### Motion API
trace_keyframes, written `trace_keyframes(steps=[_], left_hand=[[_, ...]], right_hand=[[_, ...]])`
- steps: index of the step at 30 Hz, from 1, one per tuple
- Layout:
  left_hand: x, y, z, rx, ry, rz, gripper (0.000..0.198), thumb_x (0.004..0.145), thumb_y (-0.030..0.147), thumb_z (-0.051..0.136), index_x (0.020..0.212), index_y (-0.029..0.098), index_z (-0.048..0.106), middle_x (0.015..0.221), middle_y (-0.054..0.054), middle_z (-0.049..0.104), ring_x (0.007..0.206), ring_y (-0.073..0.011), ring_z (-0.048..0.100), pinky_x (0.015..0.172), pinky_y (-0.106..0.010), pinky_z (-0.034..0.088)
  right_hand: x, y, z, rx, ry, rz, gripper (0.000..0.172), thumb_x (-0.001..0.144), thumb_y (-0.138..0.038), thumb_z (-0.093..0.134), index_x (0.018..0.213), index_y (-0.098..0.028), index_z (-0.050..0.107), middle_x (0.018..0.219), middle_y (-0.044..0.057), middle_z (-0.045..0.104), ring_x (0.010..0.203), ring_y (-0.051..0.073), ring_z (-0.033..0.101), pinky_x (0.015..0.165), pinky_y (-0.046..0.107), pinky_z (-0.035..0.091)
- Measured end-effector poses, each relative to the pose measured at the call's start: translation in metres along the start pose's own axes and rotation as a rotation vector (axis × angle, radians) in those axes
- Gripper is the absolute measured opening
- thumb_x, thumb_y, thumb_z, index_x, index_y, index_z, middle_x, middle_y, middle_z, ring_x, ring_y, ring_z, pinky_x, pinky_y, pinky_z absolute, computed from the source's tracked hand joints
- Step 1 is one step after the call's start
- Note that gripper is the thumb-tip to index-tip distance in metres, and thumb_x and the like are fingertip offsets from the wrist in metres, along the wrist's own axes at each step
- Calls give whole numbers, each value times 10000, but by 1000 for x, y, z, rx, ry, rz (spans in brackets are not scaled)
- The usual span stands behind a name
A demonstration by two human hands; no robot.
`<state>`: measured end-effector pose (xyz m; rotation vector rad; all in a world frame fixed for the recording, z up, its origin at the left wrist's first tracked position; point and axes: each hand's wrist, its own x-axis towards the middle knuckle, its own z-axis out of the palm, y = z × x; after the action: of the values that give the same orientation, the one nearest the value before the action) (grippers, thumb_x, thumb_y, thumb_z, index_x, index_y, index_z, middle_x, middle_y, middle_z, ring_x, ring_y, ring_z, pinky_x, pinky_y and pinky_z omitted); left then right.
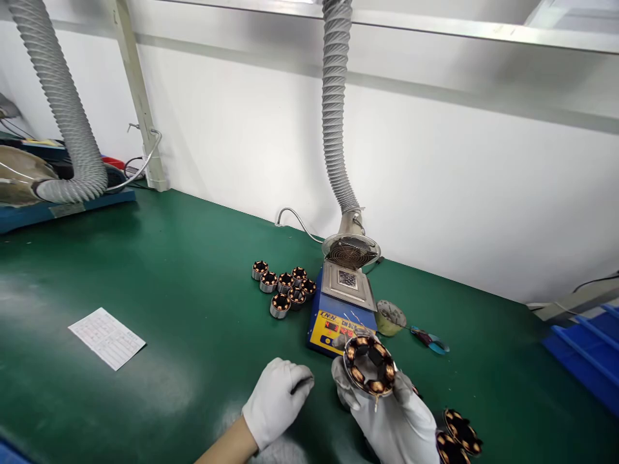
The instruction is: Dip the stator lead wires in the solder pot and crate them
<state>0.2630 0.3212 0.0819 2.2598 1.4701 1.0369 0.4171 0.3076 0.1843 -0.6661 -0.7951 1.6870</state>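
My right hand (394, 419), in a white glove with grey fingertips, grips a motor stator (358, 376) by its outer ring. Copper windings face up toward me, and thin wire ends stick out past its far edge. My left hand (275, 401), gloved the same way, is low over the green table, its fingers curled in and nothing visible in them. Just beyond the held stator stands a blue and yellow solder pot (319, 322) with a lit red display and a square metal top. The stator hides part of its front panel.
Several stators (280, 305) stand left of the solder pot; more stators (461, 430) lie at lower right. A round tub (391, 317) and a blue-handled tool (429, 339) are right of the pot. An exhaust hose (336, 116) hangs above. A paper (107, 338) lies left; blue bins (592, 351) stand right.
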Motion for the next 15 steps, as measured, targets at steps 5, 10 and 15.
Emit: trace_keyframes(steps=[5, 10, 15], left_hand=[[-12, 20, -12, -269, 352, -169, 156, 850, 218, 467, 836, 212, 622, 792, -18, 713, 701, -152, 655, 657, -259, 532], [-33, 59, -38, -202, 531, -85, 280, 855, 254, 472, 1132, 255, 511, 908, -39, 702, 791, -157, 663, 665, -241, 539], [-34, 75, -62, 114, 157, 136, 289, 811, 198, 406, 1051, 227, 564, 529, -15, 600, 429, -177, 551, 414, -285, 406]], right_hand=[[-7, 0, 6, 118, -120, 59, 263, 622, -465, 746, 788, -271, 683, 1029, 86, 643, 665, 176, 551, 479, 254, 359], [-12, 5, 5, 23, -100, 90, 403, 622, -507, 727, 948, -276, 677, 1036, 108, 639, 690, 209, 577, 471, 274, 382], [-16, 25, -23, -253, -40, 103, 580, 667, -485, 687, 1202, -316, 538, 1102, 94, 635, 940, 305, 604, 711, 396, 484]])
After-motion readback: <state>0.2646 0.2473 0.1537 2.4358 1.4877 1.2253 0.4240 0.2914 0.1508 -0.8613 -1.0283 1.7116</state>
